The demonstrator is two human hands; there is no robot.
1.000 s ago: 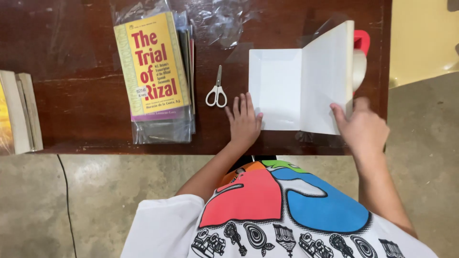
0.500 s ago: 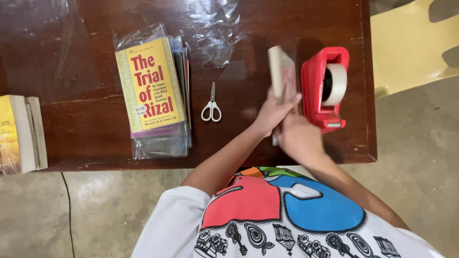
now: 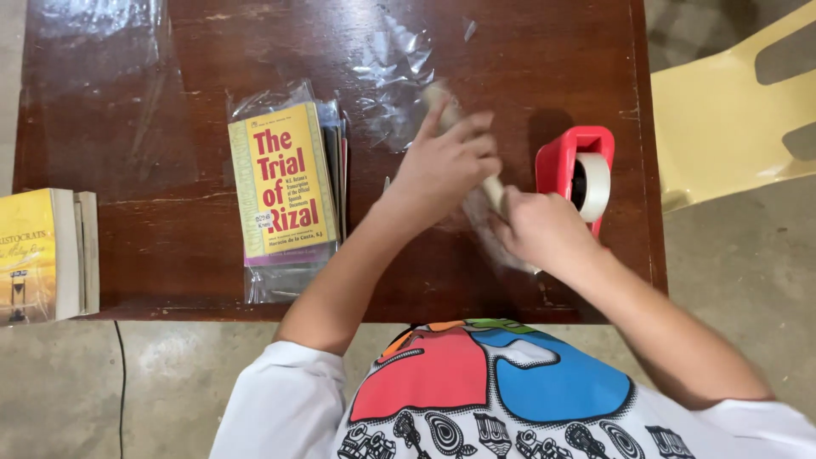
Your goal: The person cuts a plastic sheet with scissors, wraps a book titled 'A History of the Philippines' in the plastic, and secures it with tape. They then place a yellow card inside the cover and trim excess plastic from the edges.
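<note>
The fingers of the left hand [image 3: 446, 166] are spread and pressed over a thin pale book [image 3: 448, 115], which stands on its edge and is blurred by motion. The fingers of the right hand [image 3: 544, 229] are curled together around the near end of the same book, where a sheet of clear plastic wrap [image 3: 399, 76] hangs loose under it. How firmly either hand grips, I cannot tell.

I take the red tape dispenser [image 3: 582, 174] as landmark. The book is just left of it, on the dark wooden desk [image 3: 170, 246]. Further left of the dispenser lies a stack of yellow books in plastic covers [image 3: 285, 191], and far left, at the desk edge, another pile of old books [image 3: 51, 251]. A yellow chair [image 3: 731, 110] stands to the right of the dispenser.

I think the risks are these: the plastic is slippery and creased, so it may fold crooked or trap wrinkles when the book turns. The right hand is very near the dispenser, and a fast movement may knock it toward the desk edge. The scissors are hidden under the left arm, so a hand could touch them without looking.
</note>
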